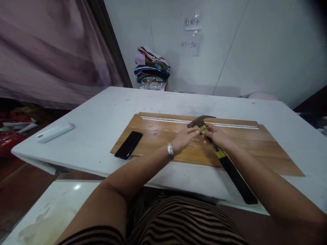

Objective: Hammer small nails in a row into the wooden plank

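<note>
A claw hammer (221, 153) with a dark metal head and a black-and-yellow handle slants over the wooden board (245, 144), its handle end toward my body. My right hand (216, 136) is closed around its neck just below the head. From the other side, the fingers of my left hand (184, 137) are pinched together at the same neck; whether anything small is between the fingertips is hidden. Several loose nails (155, 131) lie on the board's left part. Two white measuring strips (232, 125) run along the board's far side.
A black phone (128, 145) rests on the board's left front corner. On the left of the white table (87, 115) lies a long white object (55, 132). Folded cloths (152, 69) are stacked behind the table by the wall, and a pink curtain (53, 47) hangs left.
</note>
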A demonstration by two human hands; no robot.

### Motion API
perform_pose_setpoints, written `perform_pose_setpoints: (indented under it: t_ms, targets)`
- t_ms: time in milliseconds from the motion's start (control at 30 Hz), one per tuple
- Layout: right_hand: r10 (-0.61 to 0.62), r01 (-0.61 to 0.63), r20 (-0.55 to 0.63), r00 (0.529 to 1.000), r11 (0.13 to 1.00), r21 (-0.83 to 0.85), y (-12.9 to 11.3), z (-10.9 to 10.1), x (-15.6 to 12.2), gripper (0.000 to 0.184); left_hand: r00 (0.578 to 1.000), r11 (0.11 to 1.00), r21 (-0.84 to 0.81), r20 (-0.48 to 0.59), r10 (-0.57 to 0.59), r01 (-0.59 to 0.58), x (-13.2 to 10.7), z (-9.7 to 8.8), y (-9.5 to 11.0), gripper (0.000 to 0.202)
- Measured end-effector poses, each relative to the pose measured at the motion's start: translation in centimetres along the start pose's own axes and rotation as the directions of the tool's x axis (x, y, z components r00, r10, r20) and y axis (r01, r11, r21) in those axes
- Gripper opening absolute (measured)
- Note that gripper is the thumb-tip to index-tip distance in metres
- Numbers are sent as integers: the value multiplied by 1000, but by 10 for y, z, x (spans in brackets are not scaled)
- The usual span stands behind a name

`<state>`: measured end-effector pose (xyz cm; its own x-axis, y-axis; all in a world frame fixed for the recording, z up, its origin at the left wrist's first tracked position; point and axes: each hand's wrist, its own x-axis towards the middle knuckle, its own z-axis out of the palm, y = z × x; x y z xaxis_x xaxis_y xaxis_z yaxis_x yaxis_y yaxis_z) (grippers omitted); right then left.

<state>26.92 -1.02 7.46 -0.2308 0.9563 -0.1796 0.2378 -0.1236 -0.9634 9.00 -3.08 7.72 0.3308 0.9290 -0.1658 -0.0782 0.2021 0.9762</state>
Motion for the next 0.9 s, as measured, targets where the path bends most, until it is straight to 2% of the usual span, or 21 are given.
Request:
perform_pose_setpoints:
  t_ms: [33,67,100,167,233,333,400,500,633,733,900]
  targets:
    - [-1,1,-4,1000,999,-49,5,0,-4,26,997,989,128,-33,-64,68,-5,-20,-2,27]
    - [-2,1,-9,1000,996,-87,9,0,-7,25,991,961,258,-110,-74,100,-9,-40,-4,31]
    - [-11,10,-9,1000,993,-116,13,0,-10,24,980,914,395,-198,-11,90,-12,-61,-7,31]
    - [0,-3,-19,1000,982,-188,18,3,-14,30,939,737,672,-296,176,73,-16,-100,-15,30]
    - [-11,0,-37,999,958,-287,19,7,-17,37,913,539,835,-299,276,111,-20,-130,-27,32]
    - [-105,81,-32,994,898,-433,16,14,-17,43,902,306,944,-232,364,120,-25,-154,-46,29]
    - [-190,168,4,982,859,-484,16,17,-16,43,885,215,962,-242,398,167,-27,-159,-55,31]
    - [-231,229,65,971,815,-532,18,22,-15,40,863,200,951,-301,407,237,-24,-162,-64,41]
    - [-208,214,76,975,793,-570,23,25,-18,43,849,232,952,-286,444,200,-18,-167,-70,43]
    - [-204,202,62,977,789,-580,29,27,-19,47,842,274,945,-293,454,181,-18,-169,-72,41]
    - [-256,261,92,962,770,-582,37,29,-19,44,828,353,907,-373,419,230,-21,-168,-71,40]
